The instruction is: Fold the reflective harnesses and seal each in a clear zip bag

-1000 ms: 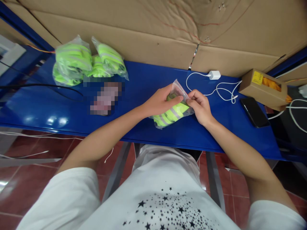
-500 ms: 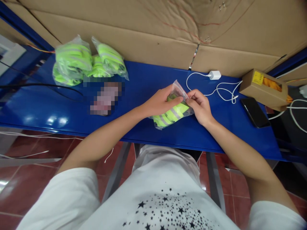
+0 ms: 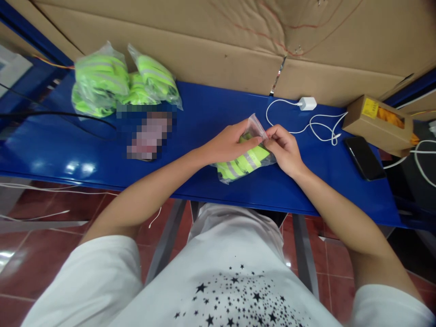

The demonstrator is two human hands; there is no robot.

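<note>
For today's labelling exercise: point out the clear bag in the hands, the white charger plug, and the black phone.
clear bag point(image 3: 242, 164), head view, on the yellow-green folded fabric inside.
white charger plug point(image 3: 307, 103), head view, plug body.
black phone point(image 3: 364, 158), head view, screen middle.

Head-worn view, facing down, close over table point(image 3: 85, 150)

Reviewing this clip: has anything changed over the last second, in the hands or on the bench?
Almost nothing. Only the head camera shifted slightly. The left hand and right hand keep the same grip on the mouth of the clear bag holding the green reflective bands. The bagged pile, charger, phone and box lie unmoved.
</note>
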